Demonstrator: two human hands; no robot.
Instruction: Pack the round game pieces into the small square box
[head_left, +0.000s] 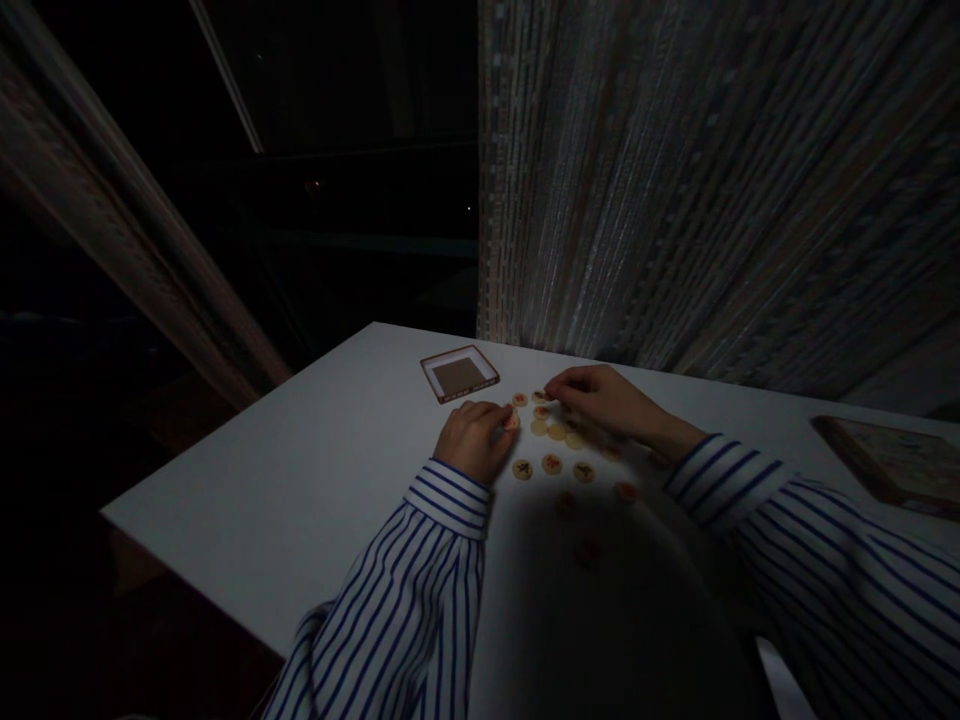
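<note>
Round, pale xiangqi pieces with red or black characters lie on the white table (300, 480). My left hand (471, 440) has its thumb and fingers closed on a red-marked xiangqi piece (511, 420) at the group's left side. At the far side, my right hand (611, 400) pinches the edge of a dark-marked xiangqi piece (539, 397). Another red piece (520, 399) lies between the hands. Closer to me is a row with a black piece (523, 469), a red piece (552, 464) and another black piece (583, 471). Several blank-looking pieces (556, 432) lie under my right hand's shadow.
A shallow, brown-edged open box (460, 375) sits beyond my left hand. At the right edge lies a patterned flat box or lid (892, 465). A string curtain (637, 180) hangs behind the table. Dark shadow covers the near side and a few more pieces (626, 491).
</note>
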